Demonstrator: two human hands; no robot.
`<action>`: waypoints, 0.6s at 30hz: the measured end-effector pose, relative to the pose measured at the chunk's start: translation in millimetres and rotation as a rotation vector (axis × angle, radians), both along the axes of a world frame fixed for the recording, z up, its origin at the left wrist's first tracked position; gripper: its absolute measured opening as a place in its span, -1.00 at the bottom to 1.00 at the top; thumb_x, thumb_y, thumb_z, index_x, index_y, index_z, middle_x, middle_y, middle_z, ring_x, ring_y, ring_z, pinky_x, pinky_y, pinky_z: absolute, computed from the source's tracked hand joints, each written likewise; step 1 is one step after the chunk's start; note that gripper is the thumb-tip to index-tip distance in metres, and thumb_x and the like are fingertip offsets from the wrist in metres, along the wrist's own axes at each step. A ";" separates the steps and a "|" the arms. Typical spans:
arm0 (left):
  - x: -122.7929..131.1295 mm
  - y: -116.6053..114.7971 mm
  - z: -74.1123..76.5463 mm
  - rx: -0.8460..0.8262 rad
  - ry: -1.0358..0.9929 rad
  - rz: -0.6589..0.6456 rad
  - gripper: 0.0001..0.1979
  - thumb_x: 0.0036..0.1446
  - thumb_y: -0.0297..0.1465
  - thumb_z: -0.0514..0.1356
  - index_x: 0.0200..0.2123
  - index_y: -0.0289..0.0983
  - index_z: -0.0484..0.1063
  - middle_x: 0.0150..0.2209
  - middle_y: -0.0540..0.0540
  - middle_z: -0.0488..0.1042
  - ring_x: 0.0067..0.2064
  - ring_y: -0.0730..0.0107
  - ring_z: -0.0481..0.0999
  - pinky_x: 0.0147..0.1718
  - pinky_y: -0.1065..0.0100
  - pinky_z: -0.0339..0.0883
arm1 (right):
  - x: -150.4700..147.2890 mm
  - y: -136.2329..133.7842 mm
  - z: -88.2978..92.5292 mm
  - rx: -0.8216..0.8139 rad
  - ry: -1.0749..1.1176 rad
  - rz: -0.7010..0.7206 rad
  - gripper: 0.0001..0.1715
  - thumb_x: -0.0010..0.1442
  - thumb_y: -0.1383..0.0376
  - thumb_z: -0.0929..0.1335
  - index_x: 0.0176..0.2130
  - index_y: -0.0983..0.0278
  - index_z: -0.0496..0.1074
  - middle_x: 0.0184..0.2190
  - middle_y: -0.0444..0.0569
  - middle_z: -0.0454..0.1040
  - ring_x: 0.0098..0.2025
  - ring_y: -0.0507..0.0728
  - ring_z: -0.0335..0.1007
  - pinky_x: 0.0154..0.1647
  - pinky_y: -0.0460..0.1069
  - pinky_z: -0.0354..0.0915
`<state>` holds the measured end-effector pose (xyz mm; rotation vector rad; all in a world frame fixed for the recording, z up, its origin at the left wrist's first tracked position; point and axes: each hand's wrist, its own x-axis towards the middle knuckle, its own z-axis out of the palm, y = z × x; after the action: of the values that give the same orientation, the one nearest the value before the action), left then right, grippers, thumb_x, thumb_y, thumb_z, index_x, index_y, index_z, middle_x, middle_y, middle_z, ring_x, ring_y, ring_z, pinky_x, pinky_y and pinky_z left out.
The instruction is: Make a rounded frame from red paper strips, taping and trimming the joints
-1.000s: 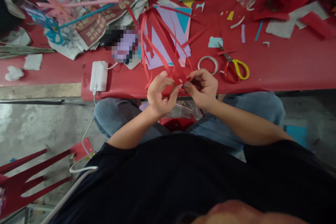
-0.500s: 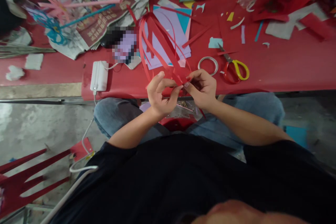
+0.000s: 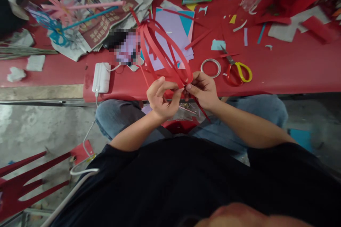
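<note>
Several long red paper strips are joined at the far end and bow out in loops towards me. My left hand pinches the near ends of the strips between thumb and fingertips. Close beside it, my right hand grips the same ends, thumb on top. A loose strip end hangs down below the right hand. Just beyond that hand lies a roll of clear tape. Scissors with one yellow and one red handle rest farther right. Purple and blue paper sheets lie beneath the strips.
The red table carries many paper scraps. A white power bank with a cable sits left. Behind it are newspaper, a blue ribbon craft and a pink one. A red plastic chair stands lower left.
The strips have swung from lying loose and trailing into rounder, closed loops, with their near ends brought together at my fingertips. Both hands stay nearly in place, shifted slightly left.
</note>
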<state>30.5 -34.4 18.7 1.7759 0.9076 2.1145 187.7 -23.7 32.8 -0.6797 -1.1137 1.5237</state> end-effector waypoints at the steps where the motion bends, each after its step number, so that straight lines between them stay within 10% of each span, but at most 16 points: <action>1: -0.2 0.0 -0.2 -0.003 0.003 0.003 -0.25 0.34 -0.38 0.48 0.46 -0.07 0.26 -0.23 0.07 0.66 -0.31 0.48 0.70 -0.30 0.42 0.66 | -0.1 0.3 -0.7 0.001 0.005 0.003 -0.41 0.15 -0.07 0.74 -0.19 0.13 0.46 -0.45 -0.24 0.60 -0.54 0.03 0.49 -0.59 -0.08 0.49; 18: 0.7 3.0 1.7 0.000 -0.017 -0.034 -0.26 0.34 -0.35 0.50 0.46 -0.05 0.28 -0.29 0.11 0.63 -0.29 0.45 0.71 -0.22 0.34 0.69 | -1.2 -0.1 -1.7 -0.025 -0.012 0.027 -0.39 0.15 -0.09 0.73 -0.19 0.14 0.45 -0.44 -0.23 0.60 -0.51 0.03 0.52 -0.58 -0.08 0.50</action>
<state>31.2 -31.5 20.4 1.7584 0.8665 2.1053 186.5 -23.8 31.1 -0.6935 -1.1184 1.5610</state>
